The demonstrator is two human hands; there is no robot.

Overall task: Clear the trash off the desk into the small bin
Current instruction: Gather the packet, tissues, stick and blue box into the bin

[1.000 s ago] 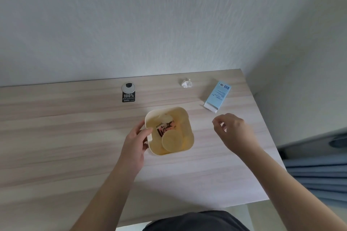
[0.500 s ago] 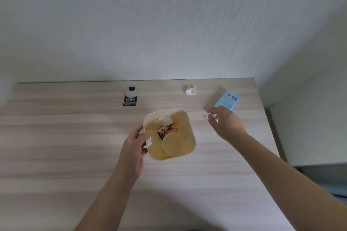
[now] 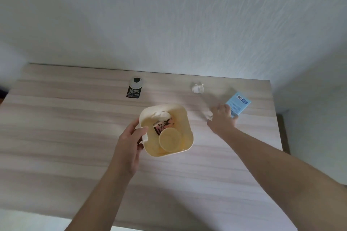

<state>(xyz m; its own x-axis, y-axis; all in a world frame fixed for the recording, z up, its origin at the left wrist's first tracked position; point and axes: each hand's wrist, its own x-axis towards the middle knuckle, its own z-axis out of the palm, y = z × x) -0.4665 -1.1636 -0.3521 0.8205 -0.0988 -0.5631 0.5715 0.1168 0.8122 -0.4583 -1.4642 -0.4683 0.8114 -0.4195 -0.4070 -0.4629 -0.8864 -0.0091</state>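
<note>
Pale wood-grain desk (image 3: 56, 137) carries, from the left, a black tag (image 3: 133, 93) with a round white top, printed "100%"; the left hand (image 3: 129, 144) cups the small bin (image 3: 187, 118) at its left wall, thumb over the rim, steadying it; inside lie a tissue, a printed wrapper and a round lid; behind sits a crumpled paper ball (image 3: 197, 88); the right hand (image 3: 222, 119) curls its fingers round the blue box's (image 3: 238, 105) near end. Judgement: this is the pick-up step; next, lift and carry left over the bin. A white scrap (image 3: 208, 114) at the fingertips is blurred; whether it is gripped, I cannot tell.
</note>
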